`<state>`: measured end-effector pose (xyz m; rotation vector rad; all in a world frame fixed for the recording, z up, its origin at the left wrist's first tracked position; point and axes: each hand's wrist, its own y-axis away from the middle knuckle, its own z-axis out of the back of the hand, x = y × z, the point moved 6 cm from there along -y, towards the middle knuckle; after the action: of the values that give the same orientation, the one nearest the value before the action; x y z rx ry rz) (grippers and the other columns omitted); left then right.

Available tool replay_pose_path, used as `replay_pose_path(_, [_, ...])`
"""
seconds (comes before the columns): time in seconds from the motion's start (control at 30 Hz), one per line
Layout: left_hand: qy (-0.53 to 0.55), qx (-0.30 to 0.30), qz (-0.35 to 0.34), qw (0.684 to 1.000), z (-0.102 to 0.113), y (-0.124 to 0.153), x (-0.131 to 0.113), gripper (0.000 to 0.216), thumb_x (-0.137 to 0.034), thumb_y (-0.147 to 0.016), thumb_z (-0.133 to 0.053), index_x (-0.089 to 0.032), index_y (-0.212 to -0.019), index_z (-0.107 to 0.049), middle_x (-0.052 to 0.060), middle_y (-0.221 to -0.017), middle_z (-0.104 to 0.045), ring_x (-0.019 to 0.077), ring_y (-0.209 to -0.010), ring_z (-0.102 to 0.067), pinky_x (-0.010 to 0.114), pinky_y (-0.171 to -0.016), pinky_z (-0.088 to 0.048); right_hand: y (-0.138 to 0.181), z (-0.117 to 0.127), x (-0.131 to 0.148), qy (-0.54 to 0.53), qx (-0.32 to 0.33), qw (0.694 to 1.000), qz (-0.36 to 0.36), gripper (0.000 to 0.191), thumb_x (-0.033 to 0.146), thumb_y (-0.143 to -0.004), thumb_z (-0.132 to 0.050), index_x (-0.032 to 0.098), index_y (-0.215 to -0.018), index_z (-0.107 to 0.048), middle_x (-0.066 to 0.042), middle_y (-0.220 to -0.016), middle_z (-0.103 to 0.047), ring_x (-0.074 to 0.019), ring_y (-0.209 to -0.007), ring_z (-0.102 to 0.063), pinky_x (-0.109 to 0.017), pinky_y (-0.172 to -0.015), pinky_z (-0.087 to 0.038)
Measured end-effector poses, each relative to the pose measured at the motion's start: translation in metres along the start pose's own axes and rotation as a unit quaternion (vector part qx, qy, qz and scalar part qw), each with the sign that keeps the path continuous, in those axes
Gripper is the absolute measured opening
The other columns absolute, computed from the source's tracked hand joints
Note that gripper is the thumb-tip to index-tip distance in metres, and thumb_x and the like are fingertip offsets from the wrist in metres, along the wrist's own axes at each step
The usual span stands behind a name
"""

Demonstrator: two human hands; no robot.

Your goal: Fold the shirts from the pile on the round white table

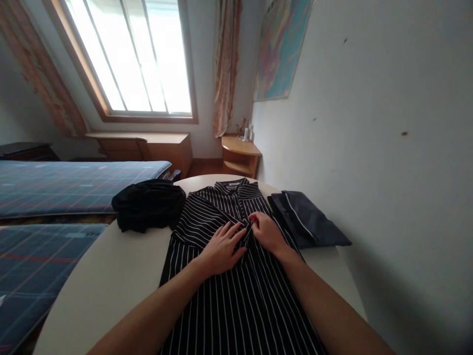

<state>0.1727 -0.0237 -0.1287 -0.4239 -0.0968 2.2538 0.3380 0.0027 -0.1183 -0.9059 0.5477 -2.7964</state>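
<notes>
A black shirt with thin white stripes (pixel 240 301) lies spread on a round white table (pixel 111 281), collar away from me. My left hand (pixel 221 249) rests on the shirt's chest, fingers stretched toward the front opening. My right hand (pixel 266 230) is closed in a pinch on the shirt's front edge, just right of my left fingertips. What the pinch holds beyond the cloth is too small to make out.
A crumpled black garment (pixel 148 204) lies at the table's far left. A folded dark garment (pixel 308 222) sits at the right by the wall. Two beds with plaid covers (pixel 66 185) stand to the left. A wooden corner shelf (pixel 240 155) is beyond the table.
</notes>
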Motion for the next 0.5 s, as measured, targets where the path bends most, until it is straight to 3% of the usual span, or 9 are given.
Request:
replay_pose_path(0.2, [0.011, 0.015, 0.006, 1.0, -0.013, 0.002, 0.005, 0.06, -0.057, -0.1, -0.033, -0.033, -0.155, -0.029, -0.001, -0.162, -0.027, 0.0344, -0.151, -0.011, 0.057, -0.12, -0.019, 0.001, 0.002, -0.008, -0.022, 0.039, 0.999, -0.008, 0.018, 0.008, -0.082, -0.052, 0.017, -0.094, -0.063, -0.006, -0.092, -0.067, -0.0176, -0.088, -0.062, -0.031, -0.087, -0.047])
replay_pose_path(0.37, [0.007, 0.017, 0.009, 1.0, -0.014, 0.002, 0.007, 0.066, -0.058, -0.1, -0.032, -0.029, -0.158, -0.019, 0.0, -0.163, -0.023, 0.0334, -0.151, -0.009, 0.055, -0.121, -0.018, 0.001, 0.008, -0.006, 0.001, 0.038, 0.999, -0.015, 0.002, 0.018, -0.08, -0.06, 0.019, -0.081, -0.06, -0.004, -0.086, -0.063, -0.0184, -0.086, -0.058, -0.032, -0.085, -0.045])
replay_pose_path(0.5, [-0.003, 0.022, 0.009, 1.0, -0.015, 0.002, 0.007, 0.069, -0.058, -0.1, -0.031, -0.024, -0.159, -0.016, 0.002, -0.163, -0.023, 0.0323, -0.151, -0.007, 0.051, -0.122, -0.017, 0.004, 0.006, -0.002, 0.04, 0.059, 0.997, 0.005, 0.012, 0.022, -0.073, -0.067, 0.02, -0.078, -0.056, -0.003, -0.088, -0.058, -0.019, -0.087, -0.054, -0.032, -0.085, -0.044])
